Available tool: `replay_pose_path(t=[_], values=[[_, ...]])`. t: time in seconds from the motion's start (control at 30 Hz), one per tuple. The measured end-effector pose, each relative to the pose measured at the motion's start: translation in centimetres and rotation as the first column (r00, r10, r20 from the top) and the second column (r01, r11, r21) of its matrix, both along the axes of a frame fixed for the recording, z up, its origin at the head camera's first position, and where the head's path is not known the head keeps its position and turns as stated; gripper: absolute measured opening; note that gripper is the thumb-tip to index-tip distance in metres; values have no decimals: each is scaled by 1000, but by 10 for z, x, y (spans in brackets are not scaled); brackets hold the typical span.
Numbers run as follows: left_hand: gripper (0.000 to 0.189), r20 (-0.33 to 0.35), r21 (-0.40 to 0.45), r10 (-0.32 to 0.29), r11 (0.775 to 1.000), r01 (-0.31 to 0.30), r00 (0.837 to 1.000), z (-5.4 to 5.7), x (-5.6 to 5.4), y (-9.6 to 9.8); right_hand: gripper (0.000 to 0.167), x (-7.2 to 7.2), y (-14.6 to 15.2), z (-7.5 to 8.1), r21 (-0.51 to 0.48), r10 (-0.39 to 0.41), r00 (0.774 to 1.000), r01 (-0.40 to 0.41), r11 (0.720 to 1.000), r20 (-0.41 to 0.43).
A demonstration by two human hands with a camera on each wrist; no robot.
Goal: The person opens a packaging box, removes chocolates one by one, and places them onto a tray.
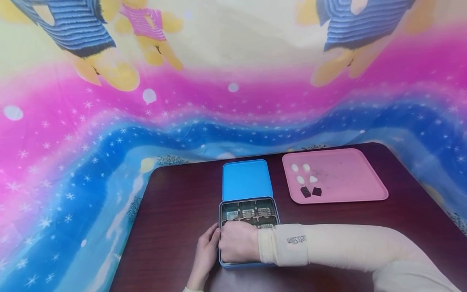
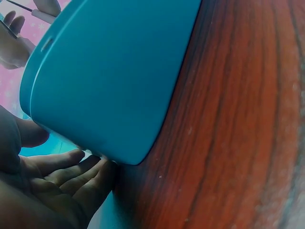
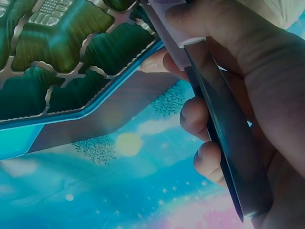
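A blue tin (image 1: 249, 265) lies on the table with its lid (image 1: 247, 180) folded back behind it. Inside is a dark plastic insert (image 3: 90, 40) divided into compartments; those showing in the head view's back row hold nothing. My left hand (image 1: 205, 252) rests against the tin's left side, its fairly straight fingers (image 2: 78, 179) touching the wall, thumb nearer the rim. Over the front left of the tin, my right hand (image 1: 238, 242) grips metal tongs (image 3: 228, 138) with pale tips. Those tips point into the insert at its edge; what lies between them is hidden.
A pink tray (image 1: 346, 174) stands at the back right. On its left part lie several small white pieces (image 1: 300, 179) and two dark brown squares (image 1: 305, 192). The dark wooden table (image 1: 175, 211) meets a patterned cloth (image 1: 204, 134) behind it.
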State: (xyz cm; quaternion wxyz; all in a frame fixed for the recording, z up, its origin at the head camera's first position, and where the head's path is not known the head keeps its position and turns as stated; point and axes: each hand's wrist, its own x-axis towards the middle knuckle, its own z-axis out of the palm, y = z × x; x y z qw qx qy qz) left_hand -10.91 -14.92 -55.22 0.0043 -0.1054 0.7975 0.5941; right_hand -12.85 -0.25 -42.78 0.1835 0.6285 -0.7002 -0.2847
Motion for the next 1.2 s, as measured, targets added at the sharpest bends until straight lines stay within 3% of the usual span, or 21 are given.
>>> replay_pose_path(t=[0.27,0.47,0.83,1.0,1.2], values=[[48,-1,0,4,1000,-4,1000,2,0,0,20,3,12,15,-56,11,1000,-11,998,-5],[49,-23,18,-8,1000,8,1000,-4,0,-1,22,-2,30,25,-109,23,1000,-23,994,-2],[47,-21,37,5,999,-4,1000,-5,1,-1,9,-17,58,29,-191,-64,994,79,978,86],[47,-9,35,9,999,-9,1000,-4,1,0,2,-23,72,30,-256,-77,989,107,961,125],[48,-12,16,14,1000,-14,1000,-3,0,1,9,-31,89,34,-357,-75,978,142,923,196]])
